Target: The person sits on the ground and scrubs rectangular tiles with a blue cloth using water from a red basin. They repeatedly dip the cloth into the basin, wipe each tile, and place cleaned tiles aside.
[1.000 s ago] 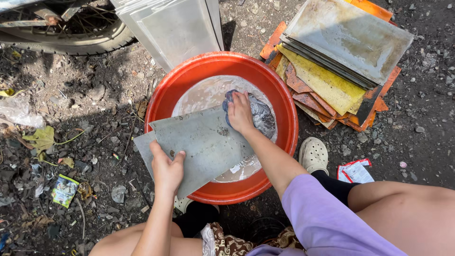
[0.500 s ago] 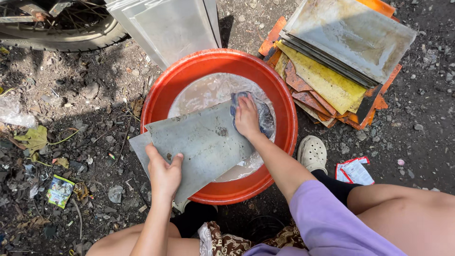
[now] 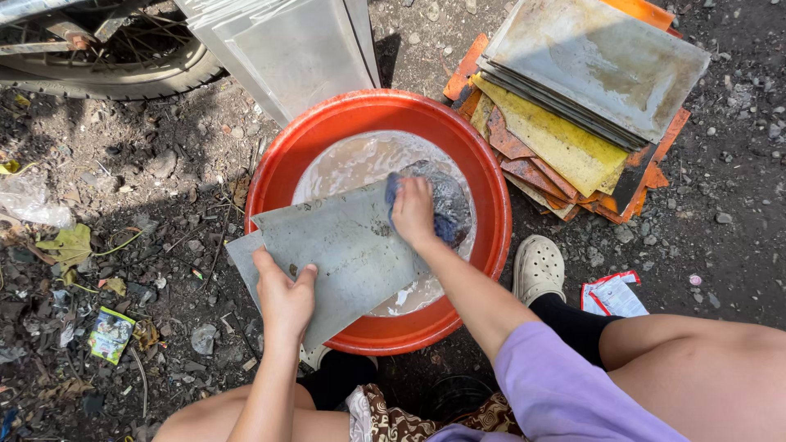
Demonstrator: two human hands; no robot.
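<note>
- The left hand (image 3: 284, 299) grips the near edge of a flat grey metal sheet (image 3: 344, 250), thumb on top and fingers curled under.
- The sheet lies tilted across the red basin (image 3: 278, 176), sticking out past the rim at 8 o'clock.
- The right hand (image 3: 413, 213) presses a blue scrub cloth (image 3: 446, 205) onto the sheet's far end, fingers closed around it.
- A pile of dirty sheets (image 3: 573, 106) sits at 2 o'clock from the basin.
- A pale shoe (image 3: 538, 268) rests just beside the basin at 4 o'clock.
</note>
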